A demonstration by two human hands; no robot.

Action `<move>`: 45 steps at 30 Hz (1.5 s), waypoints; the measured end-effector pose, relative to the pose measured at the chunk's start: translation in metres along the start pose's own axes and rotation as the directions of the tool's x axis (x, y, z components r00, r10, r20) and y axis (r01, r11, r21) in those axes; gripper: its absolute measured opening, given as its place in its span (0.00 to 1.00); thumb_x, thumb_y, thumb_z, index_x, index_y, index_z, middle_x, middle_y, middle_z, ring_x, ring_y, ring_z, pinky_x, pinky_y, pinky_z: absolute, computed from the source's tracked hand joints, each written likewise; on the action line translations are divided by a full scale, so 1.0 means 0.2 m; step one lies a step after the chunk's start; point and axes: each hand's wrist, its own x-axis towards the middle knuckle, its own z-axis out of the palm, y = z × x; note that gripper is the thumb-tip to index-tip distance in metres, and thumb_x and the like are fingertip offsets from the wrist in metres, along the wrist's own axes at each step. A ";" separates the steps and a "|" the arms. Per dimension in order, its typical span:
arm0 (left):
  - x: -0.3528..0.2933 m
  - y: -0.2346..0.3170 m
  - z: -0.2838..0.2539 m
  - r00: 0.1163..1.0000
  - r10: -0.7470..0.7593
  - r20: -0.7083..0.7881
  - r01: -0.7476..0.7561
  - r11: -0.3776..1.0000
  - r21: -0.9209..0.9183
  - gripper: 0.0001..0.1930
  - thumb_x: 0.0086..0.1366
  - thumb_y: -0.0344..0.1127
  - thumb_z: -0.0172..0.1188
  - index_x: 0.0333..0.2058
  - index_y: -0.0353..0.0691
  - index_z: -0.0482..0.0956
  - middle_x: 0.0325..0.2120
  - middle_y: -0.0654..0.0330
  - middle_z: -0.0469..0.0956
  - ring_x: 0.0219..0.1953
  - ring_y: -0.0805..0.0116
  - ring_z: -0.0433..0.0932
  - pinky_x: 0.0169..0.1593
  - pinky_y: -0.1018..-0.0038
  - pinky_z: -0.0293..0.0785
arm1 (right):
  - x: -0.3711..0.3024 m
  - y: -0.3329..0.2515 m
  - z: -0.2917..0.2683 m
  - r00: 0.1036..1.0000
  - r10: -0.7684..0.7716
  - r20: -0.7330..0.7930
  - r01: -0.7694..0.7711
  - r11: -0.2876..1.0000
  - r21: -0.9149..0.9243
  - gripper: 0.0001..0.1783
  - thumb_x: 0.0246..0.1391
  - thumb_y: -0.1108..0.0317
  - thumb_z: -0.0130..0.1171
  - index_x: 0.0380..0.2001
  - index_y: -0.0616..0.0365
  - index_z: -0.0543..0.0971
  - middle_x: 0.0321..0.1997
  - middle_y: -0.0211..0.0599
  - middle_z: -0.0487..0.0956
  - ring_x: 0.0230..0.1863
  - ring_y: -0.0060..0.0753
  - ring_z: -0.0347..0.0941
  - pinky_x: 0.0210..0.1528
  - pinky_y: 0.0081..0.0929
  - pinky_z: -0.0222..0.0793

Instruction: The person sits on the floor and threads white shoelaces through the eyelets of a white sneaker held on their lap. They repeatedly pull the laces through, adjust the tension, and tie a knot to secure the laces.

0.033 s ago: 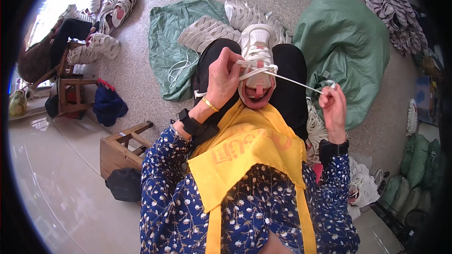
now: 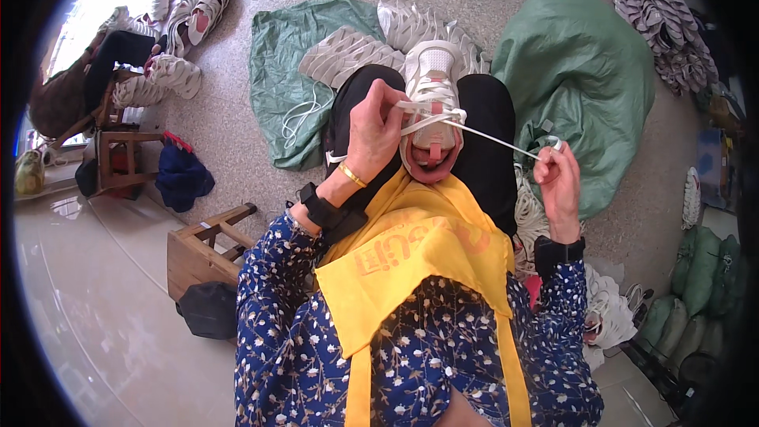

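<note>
A white and pink sneaker rests between my knees, its opening turned toward me over the yellow apron. My left hand is closed at the left of the lacing, pinching a loop of the white shoelace. From the crossing over the tongue, the lace runs taut to the right. Its other end is pinched by my right hand, held apart from the shoe above my right side. Something white is wrapped round a finger of that hand.
More white sneakers lie beyond my knees on a green sheet. A large green sack bulges at the right. Wooden stools stand at the left. Shoe piles fill the far right, with bundled laces beside my right leg.
</note>
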 end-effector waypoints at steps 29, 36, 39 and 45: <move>0.00 -0.07 0.00 0.999 -0.037 -0.025 0.027 0.952 -0.306 0.04 0.72 0.21 0.54 0.38 0.36 0.69 0.38 0.60 0.81 0.36 0.79 0.77 0.42 0.80 0.76 | 0.35 -0.02 0.51 0.917 0.278 0.286 -0.147 0.902 -0.405 0.10 0.62 0.74 0.62 0.46 0.62 0.79 0.35 0.29 0.81 0.22 0.09 0.68 0.19 0.11 0.63; 0.00 -0.07 -0.01 0.998 -0.060 -0.018 0.052 0.951 -0.306 0.04 0.72 0.22 0.55 0.38 0.36 0.70 0.38 0.60 0.80 0.36 0.79 0.77 0.42 0.80 0.76 | 0.28 0.06 0.61 0.946 0.089 0.313 0.170 0.683 -0.710 0.08 0.59 0.74 0.64 0.41 0.65 0.80 0.31 0.30 0.82 0.25 0.11 0.74 0.23 0.12 0.70; 0.01 -0.08 -0.01 0.999 -0.046 -0.003 0.044 0.954 -0.295 0.04 0.72 0.22 0.55 0.38 0.37 0.70 0.38 0.61 0.80 0.36 0.79 0.77 0.42 0.80 0.76 | 0.35 0.07 0.53 0.934 0.189 0.304 -0.026 0.883 -0.468 0.09 0.59 0.73 0.64 0.42 0.64 0.80 0.31 0.33 0.83 0.23 0.12 0.74 0.21 0.12 0.68; 0.00 -0.08 -0.01 0.999 -0.051 -0.014 0.045 0.961 -0.273 0.04 0.72 0.23 0.56 0.38 0.37 0.69 0.38 0.61 0.80 0.36 0.80 0.77 0.42 0.81 0.75 | 0.34 0.02 0.57 0.922 0.195 0.335 0.161 0.594 -0.788 0.08 0.60 0.69 0.62 0.36 0.64 0.82 0.27 0.31 0.84 0.24 0.14 0.75 0.24 0.19 0.69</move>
